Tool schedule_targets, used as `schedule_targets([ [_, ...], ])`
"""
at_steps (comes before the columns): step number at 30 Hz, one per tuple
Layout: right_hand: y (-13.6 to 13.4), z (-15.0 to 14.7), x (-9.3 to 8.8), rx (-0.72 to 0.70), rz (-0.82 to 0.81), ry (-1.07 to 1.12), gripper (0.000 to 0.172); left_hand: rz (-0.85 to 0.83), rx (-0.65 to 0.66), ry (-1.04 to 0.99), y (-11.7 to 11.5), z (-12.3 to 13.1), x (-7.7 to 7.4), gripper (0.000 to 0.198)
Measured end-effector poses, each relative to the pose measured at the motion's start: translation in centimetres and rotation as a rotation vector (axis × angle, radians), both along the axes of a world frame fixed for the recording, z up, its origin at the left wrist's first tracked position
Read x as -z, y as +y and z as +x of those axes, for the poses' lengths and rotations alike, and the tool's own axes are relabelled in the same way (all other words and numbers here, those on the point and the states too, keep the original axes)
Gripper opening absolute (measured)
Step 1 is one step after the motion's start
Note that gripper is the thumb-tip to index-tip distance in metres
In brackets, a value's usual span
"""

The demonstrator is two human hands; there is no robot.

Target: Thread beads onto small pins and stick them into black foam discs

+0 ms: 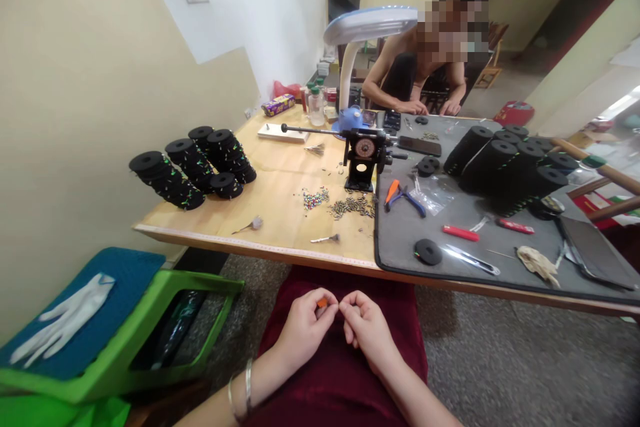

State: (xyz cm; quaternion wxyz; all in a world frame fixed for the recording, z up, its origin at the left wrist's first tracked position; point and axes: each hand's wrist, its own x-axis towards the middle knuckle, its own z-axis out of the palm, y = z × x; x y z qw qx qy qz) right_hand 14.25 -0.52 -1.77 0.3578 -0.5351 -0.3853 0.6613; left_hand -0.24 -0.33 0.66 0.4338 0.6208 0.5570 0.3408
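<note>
My left hand and my right hand meet over my lap, on dark red cloth, below the table's front edge. The left fingers pinch a small orange piece. The right fingers are curled in a pinch touching the left fingertips; what they hold is too small to make out. A silver bangle sits on my left wrist.
The wooden table carries stacks of black spools, a black hand-crank winder, loose beads and metal bits, and a grey mat with pliers, cutters and more spools. A person sits opposite. A green stool with a white glove stands at left.
</note>
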Motion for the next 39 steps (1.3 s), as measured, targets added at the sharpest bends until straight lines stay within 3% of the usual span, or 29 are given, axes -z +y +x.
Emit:
schedule_targets([
  [9,0.5,0.4,-0.2,-0.072,0.007,0.064,0.036,-0.034,-0.006,-0.071,0.4,-0.7,-0.5,0.013],
  [15,0.3,0.4,-0.8,-0.136,0.034,-0.017,0.020,-0.059,-0.057,-0.161,0.9,-0.8,-0.6,0.018],
  [22,-0.4,1.1,-0.6,0.014,0.093,0.004,0.012,-0.088,-0.232,-0.220,1.8,-2.6,0.6,0.020],
  [26,-0.6,1.2,-0.4,0.113,0.096,0.064,0.020,-0.171,-0.140,-0.342,1.7,-3.0,0.8,0.020],
  [31,-0.6,1.0,-0.8,0.096,0.118,0.038,0.029,-0.374,0.061,-0.423,1.0,-2.1,0.0,0.024],
  [39,-1.0,1.0,-1.0,0.030,0.299,-0.182,0.032,-0.452,0.003,-0.486,1.6,-0.5,-1.3,0.026],
])
